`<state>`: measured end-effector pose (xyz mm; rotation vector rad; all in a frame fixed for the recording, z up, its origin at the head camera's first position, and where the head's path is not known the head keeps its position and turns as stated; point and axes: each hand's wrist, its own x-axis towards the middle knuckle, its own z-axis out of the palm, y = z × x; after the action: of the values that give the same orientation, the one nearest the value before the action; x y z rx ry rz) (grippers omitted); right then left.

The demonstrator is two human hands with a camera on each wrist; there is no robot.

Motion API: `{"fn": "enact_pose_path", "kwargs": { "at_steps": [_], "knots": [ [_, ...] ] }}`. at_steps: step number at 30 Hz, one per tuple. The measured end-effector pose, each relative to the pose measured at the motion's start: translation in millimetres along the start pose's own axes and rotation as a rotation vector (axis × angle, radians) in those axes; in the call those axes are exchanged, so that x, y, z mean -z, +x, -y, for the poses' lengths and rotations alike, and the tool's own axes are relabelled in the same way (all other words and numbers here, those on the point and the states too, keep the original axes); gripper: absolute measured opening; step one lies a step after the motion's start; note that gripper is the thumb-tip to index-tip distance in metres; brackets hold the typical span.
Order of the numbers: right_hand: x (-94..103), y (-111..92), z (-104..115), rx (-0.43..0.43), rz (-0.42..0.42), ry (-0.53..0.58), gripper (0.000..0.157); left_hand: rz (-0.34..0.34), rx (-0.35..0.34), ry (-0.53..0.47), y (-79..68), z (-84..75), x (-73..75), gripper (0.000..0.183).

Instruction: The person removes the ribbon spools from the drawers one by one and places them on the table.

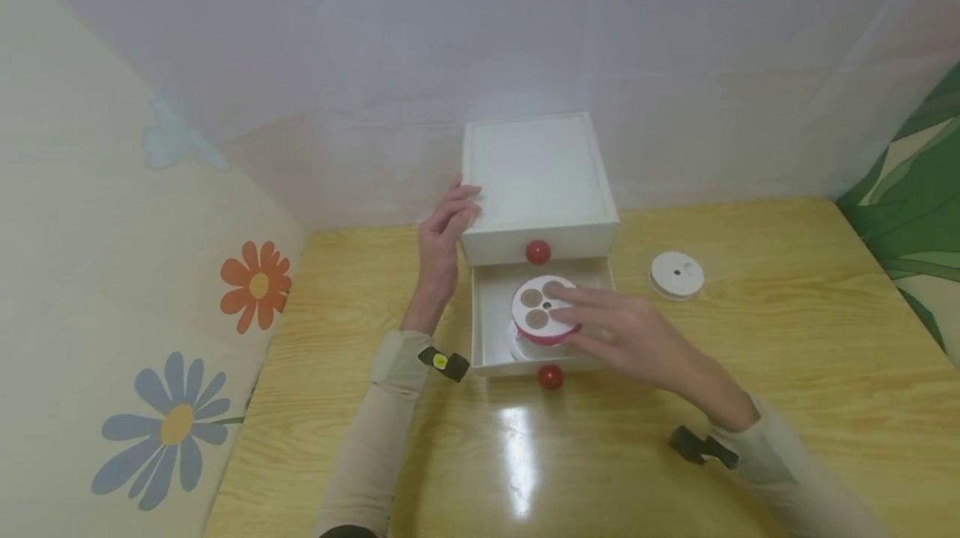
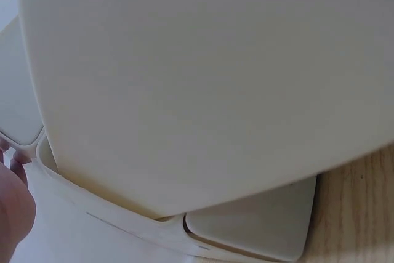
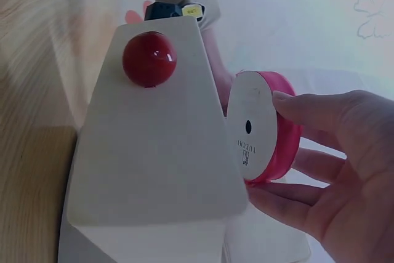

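Note:
A spool of pinkish-red ribbon (image 1: 531,314) with white faces is held over the pulled-out lower drawer (image 1: 487,369) of a white two-drawer box (image 1: 536,171). My right hand (image 1: 637,338) grips its rim between thumb and fingers, as the right wrist view shows with the ribbon spool (image 3: 253,127) tilted beside the drawer front. Part of another white spool (image 1: 517,344) peeks out beneath it inside the drawer. My left hand (image 1: 444,233) rests against the box's left side, its fingertips on the top edge. In the left wrist view, pale box panels fill most of the picture.
A white spool (image 1: 677,274) lies on the wooden table (image 1: 787,338) to the right of the box. Red round knobs mark the upper drawer (image 1: 495,248) and the lower one. A pale curtain (image 1: 375,62) hangs behind, and a flower-printed panel (image 1: 112,271) borders the left.

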<state>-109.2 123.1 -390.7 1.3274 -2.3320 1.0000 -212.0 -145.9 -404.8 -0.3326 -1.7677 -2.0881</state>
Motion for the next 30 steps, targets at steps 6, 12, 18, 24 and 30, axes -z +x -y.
{"fn": "enact_pose_path", "kwargs": {
  "at_steps": [6,12,18,24,30],
  "knots": [
    [4.3,-5,1,-0.032,-0.065,0.017,0.037,0.000,-0.003,0.004,-1.0,0.1,0.8,0.022],
    [7.9,-12,1,-0.065,-0.112,0.008,0.029,0.002,-0.005,0.000,-1.5,-0.5,0.6,0.022],
    [17.3,-17,1,-0.079,-0.181,-0.041,0.031,0.001,-0.003,0.001,-1.7,-0.9,0.7,0.023],
    [27.3,-22,-3,-0.070,-0.232,-0.042,0.037,0.006,-0.001,0.005,-1.3,0.2,1.1,0.023],
    [39.3,-29,-12,-0.087,-0.299,-0.085,0.051,0.010,-0.006,0.007,-1.2,-0.6,0.7,0.024]
  ]
}}
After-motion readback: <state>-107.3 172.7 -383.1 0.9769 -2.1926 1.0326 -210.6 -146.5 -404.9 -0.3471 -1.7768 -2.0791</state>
